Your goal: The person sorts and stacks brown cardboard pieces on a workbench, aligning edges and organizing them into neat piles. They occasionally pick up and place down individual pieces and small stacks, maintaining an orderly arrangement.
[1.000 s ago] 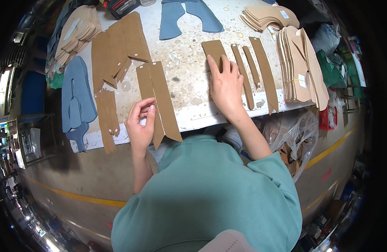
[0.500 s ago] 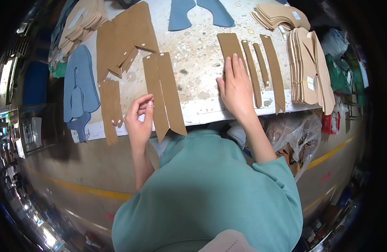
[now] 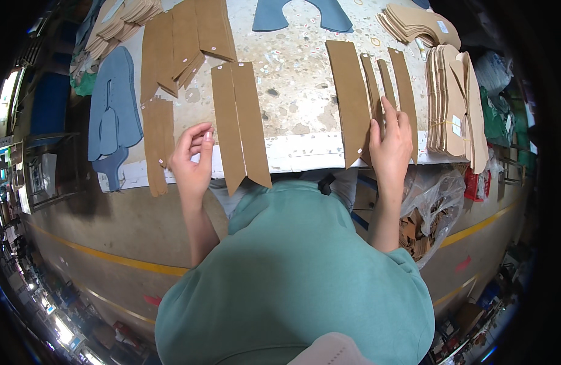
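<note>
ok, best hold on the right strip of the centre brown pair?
Probably the pointed near end of the right strip, from the near side, pinched above and below: that tip overhangs the edge of the table, while the rest lies flat.

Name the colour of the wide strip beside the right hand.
Brown; the wide strip shows best in the head view.

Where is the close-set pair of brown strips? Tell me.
In the head view, the pair of brown strips lies left of centre, overhanging the table, just right of the left hand.
</note>
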